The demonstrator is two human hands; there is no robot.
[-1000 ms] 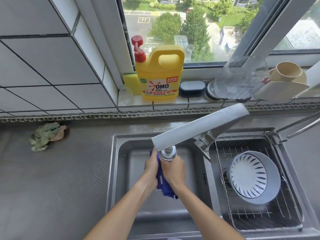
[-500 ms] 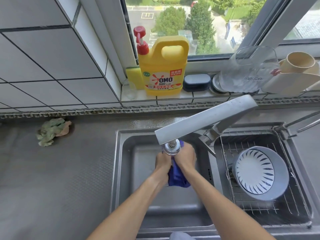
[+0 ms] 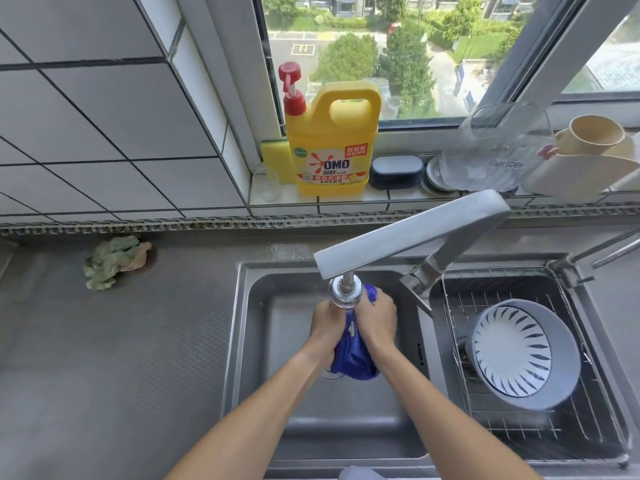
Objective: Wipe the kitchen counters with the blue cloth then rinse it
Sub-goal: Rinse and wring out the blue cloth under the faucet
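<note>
**Blue cloth held under the tap for rinsing**

The blue cloth (image 3: 353, 355) is bunched between the left hand (image 3: 327, 322) and right hand (image 3: 375, 318), both curled round it, directly beneath the faucet (image 3: 408, 233) nozzle, presumably so water runs through it. Its limp wet folds hang over the smooth steel sink (image 3: 263, 341); whether water flows cannot be told.

You have one view only, from the camera on your head, so nothing is shared with a second view. It looks forward and steeply down over the sink (image 3: 242, 341), close enough that your forearms enter from the bottom edge. The faucet (image 3: 408, 233) crosses the middle. The counter (image 3: 104, 358) fills the left, the windowsill (image 3: 346, 201) and window (image 3: 398, 53) run across the top. Wide-angle bending curves the edges.
</note>
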